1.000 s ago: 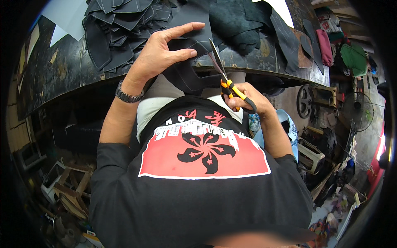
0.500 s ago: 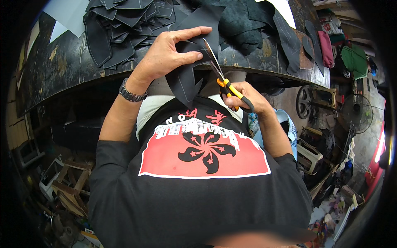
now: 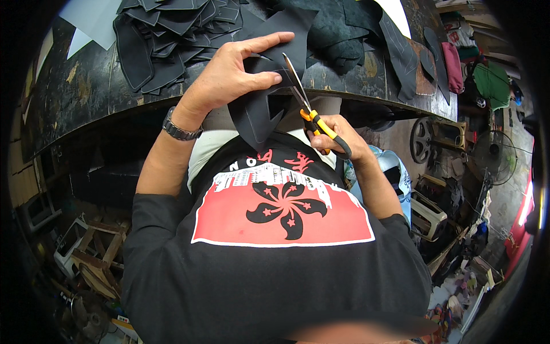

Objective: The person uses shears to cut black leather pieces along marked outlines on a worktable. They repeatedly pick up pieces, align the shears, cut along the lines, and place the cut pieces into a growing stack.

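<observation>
A black leather-like sheet (image 3: pixel 250 117) with pale outline marks hangs over the near edge of the table, its lower point above my lap. My left hand (image 3: pixel 223 74) grips it, the thumb on top and the index finger stretched out along it; the other fingers are hidden beneath. In my right hand (image 3: pixel 348 136) is a pair of scissors (image 3: pixel 312 113) with yellow and black handles. Their blades point up and away, at the right edge of the sheet beside my left thumb. One blade shows above the material. A notch is visible in the sheet's lower part.
Cut black pieces with pale edges (image 3: pixel 172 28) lie heaped at the far left of the dark worn table (image 3: pixel 91 103). Crumpled dark hide (image 3: pixel 338 34) and longer black pieces (image 3: pixel 396 51) lie at the right. A standing fan (image 3: pixel 495 155) and a wooden stool (image 3: pixel 100 252) are on the floor.
My left index finger has risen slightly, and the sheet has shifted a little with the hand. The scissors stay at nearly the same place.
</observation>
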Available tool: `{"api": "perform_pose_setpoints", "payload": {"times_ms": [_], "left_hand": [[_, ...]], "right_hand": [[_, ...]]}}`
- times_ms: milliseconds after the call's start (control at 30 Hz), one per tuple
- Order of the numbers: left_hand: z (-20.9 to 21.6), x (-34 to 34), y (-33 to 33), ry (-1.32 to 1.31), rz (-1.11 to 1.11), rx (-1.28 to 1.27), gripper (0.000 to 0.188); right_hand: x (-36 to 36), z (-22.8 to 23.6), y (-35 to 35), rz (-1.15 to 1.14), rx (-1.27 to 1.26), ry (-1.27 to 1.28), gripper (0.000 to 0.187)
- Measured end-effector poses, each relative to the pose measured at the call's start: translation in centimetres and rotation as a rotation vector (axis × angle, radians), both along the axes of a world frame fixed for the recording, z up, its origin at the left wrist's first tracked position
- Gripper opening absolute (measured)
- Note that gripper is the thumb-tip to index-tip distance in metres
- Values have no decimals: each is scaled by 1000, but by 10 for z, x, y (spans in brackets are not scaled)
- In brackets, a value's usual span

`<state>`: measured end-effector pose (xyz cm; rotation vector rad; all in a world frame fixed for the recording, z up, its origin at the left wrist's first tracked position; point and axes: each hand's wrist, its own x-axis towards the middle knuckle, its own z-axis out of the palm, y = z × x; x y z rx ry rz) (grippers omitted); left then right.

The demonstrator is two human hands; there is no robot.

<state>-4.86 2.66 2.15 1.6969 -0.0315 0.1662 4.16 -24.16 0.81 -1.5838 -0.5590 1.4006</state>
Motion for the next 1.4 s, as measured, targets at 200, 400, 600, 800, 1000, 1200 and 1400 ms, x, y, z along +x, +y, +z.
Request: {"api": "perform_pose_setpoints", "payload": {"times_ms": [200,400,600,800,1000,1200,1400], "left_hand": [[1,0,6,-16,20,24,66],[2,0,8,-15,4,28,66],[4,1,8,9,-38,-9,68],[4,1,6,3,-46,3,70],[2,2,8,-21,-46,24,71],[1,3,9,-36,-42,59,70],[1,5,11,-36,-27,82,75]], "right_hand": [[-10,0,-2,-79,-34,-25,35],[-14,1,-5,-87,-78,-78,32],[-15,-1,-3,-90,-61,-44,34],[-16,0,-2,-61,-72,-63,36],[-20,2,-2,-70,-140,-116,32],[-25,-2,-4,-106,-100,-158,27],[-29,1,-2,-127,-99,-154,25]]}}
